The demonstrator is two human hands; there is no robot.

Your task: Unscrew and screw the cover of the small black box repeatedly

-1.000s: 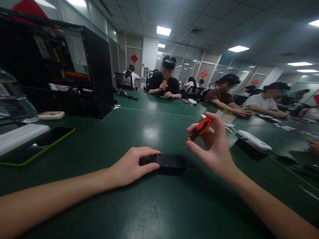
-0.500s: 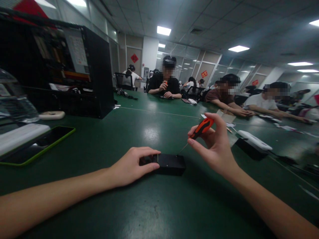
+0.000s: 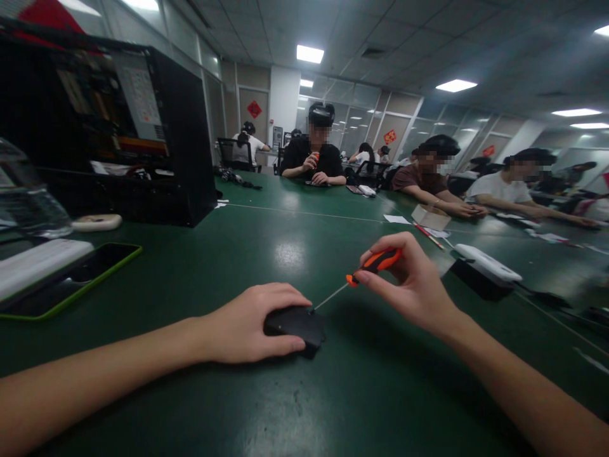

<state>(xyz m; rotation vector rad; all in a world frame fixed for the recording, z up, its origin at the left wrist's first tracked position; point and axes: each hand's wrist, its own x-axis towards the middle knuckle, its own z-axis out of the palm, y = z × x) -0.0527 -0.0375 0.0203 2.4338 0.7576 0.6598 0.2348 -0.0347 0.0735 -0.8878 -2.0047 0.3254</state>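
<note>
1. Box point(image 3: 291, 322), black: on the table point(image 3: 190, 400), at 3 o'clock from your left hand point(image 3: 250, 324) and 8 o'clock from your right hand point(image 3: 412, 279). Your left is nearer, touching it.
2. Long axis: roughly 10 to 4 o'clock, partly hidden by your fingers.
3. Screwdriver point(image 3: 353, 279), orange and black: shaft slants down toward 8 o'clock, tip apparently on the box's 2 o'clock edge.
4. Your left hand: clamped round the box, thumb on the near side.
5. Your right hand: fingers and thumb closed on the screwdriver's handle.
</note>
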